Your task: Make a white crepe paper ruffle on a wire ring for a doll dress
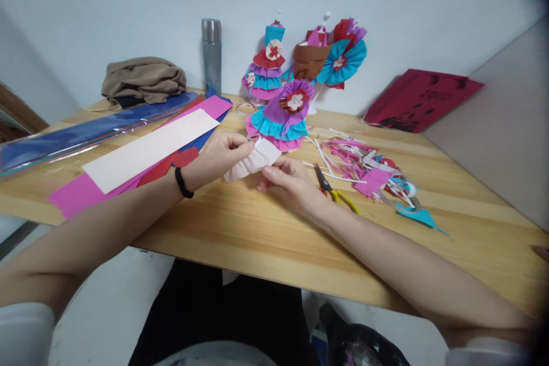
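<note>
A small pale cream piece of crepe paper (255,161), gathered into pleats, hangs between both hands above the table's middle. My left hand (225,151), with a black band at the wrist, pinches its upper left edge. At its lower right corner, my right hand (289,180) grips the paper between thumb and fingers. Just behind stands a purple, turquoise and pink ruffled paper dress (281,117) with a flower on it. Scissors with yellow handles (332,189) lie right of my right hand, blades pointing away.
Flat cream (152,148) and pink paper sheets (75,197) lie at left beside a plastic-wrapped blue pack (94,126). Brown cloth (143,77), a grey flask (211,57) and another ruffled dress (266,66) stand behind. Paper scraps (373,168) and a dark red folder (422,100) are at right.
</note>
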A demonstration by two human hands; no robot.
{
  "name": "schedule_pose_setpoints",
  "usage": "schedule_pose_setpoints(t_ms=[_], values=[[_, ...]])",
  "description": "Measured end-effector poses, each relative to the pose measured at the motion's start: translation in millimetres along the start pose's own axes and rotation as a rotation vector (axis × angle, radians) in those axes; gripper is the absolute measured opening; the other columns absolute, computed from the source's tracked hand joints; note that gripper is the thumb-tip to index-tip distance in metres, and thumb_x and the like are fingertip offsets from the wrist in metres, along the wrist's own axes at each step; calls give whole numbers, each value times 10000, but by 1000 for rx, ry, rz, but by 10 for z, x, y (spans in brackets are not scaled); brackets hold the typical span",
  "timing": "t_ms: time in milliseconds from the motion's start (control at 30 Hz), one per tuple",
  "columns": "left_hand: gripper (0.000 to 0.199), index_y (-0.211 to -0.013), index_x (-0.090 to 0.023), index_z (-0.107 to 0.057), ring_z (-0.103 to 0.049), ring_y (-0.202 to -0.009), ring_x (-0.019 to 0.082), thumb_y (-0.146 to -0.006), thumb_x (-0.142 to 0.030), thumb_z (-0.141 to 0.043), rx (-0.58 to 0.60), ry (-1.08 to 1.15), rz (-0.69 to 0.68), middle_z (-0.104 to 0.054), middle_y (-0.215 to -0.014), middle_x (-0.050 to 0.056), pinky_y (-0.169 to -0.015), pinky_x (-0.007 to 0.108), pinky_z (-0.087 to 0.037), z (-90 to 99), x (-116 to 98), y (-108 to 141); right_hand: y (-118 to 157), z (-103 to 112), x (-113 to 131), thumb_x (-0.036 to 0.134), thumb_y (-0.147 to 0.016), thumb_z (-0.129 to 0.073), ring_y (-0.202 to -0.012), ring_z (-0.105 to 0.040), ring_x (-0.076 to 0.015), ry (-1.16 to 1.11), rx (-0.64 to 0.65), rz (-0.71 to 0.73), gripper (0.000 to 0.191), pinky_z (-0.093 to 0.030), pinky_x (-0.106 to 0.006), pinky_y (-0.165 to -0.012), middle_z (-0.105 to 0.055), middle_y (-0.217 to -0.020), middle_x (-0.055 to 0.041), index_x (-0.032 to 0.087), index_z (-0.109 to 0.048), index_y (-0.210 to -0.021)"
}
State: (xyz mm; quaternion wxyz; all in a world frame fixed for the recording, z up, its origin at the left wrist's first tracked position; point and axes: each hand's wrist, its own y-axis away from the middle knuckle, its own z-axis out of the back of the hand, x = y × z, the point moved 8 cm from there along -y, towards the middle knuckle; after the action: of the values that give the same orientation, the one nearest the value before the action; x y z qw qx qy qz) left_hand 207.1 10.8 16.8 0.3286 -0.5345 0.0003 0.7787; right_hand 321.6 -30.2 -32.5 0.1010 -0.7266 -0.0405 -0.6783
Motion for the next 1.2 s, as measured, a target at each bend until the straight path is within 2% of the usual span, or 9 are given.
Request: schedule_pose_setpoints(t_ms=[200, 467, 667, 733, 800, 867, 1000, 1100, 1200], values=[[400, -499, -172, -316, -259, -486, 45, -833, -307, -489, 10, 0, 0, -274, -507, -52, -439, 209, -177, -45, -24, 12, -19, -43, -29, 322, -659, -739, -505, -508, -107, 98, -54, 43, 195, -417, -267, -537, -588, -559, 21, 179, -606, -657], [400, -505, -173, -309, -268, -498, 55, -836, -315, -484, -7, -47, 4, -278, -513, -49, -453, 218, -186, -38, -28, 12, 24, -122, 6, 398, -710, -718, -523, -559, -115, 25, 44, 29, 259, -442, -272, -583, -629, -553, 2, 169, -619, -642], [407, -507, -165, -346, -291, -503, 59, -854, -327, -484, 5, -65, -12, -307, -516, -45, -455, 213, -197, -3, -25, 10, 66, -216, -1, 365, -709, -713, -482, -516, -108, 37, 142, 22, 237, -410, -265, -542, -589, -512, 17, 182, -609, -601], [396, -527, -156, -403, -318, -513, 63, -867, -343, -480, 17, -64, -19, -334, -526, -42, -463, 210, -221, 26, -30, 7, 31, -71, 52, 371, -752, -655, -422, -437, -97, 10, 50, 81, 308, -340, -257, -472, -487, -435, 36, 196, -550, -521], [381, -558, -148, -458, -353, -524, 70, -883, -347, -471, 41, -81, -48, -375, -536, -37, -477, 210, -252, 39, -56, 4, -3, 254, 150, 391, -760, -628, -391, -317, -84, -86, -218, 186, 410, -248, -254, -425, -328, -406, 60, 212, -425, -452], [365, -575, -145, -482, -389, -537, 75, -892, -325, -469, 70, -141, -141, -419, -545, -31, -500, 212, -284, 29, -129, 9, -38, 496, 168, 455, -727, -659, -432, -338, -92, -153, -386, 181, 409, -279, -252, -447, -332, -458, 56, 214, -432, -486], [321, -586, -146, -506, -447, -571, 82, -892, -239, -485, 116, -298, -408, -488, -579, -21, -566, 217, -341, -56, -313, 69, -155, 459, 97, 627, -642, -688, -602, -523, -146, -105, -236, -22, 428, -406, -286, -578, -574, -649, 0, 211, -632, -723], [298, -609, -150, -533, -464, -585, 87, -897, -210, -487, 138, -359, -494, -500, -590, -17, -578, 217, -353, -112, -360, 105, -143, 299, 112, 547, -619, -737, -592, -517, -138, -102, -115, -22, 370, -394, -280, -585, -579, -621, 4, 198, -626, -670], [306, -610, -152, -534, -467, -590, 94, -905, -216, -482, 135, -391, -507, -502, -585, -13, -573, 219, -354, -119, -368, 111, -95, 229, 166, 431, -613, -756, -534, -462, -110, -15, -123, 35, 301, -351, -267, -550, -543, -560, 20, 189, -580, -582]])
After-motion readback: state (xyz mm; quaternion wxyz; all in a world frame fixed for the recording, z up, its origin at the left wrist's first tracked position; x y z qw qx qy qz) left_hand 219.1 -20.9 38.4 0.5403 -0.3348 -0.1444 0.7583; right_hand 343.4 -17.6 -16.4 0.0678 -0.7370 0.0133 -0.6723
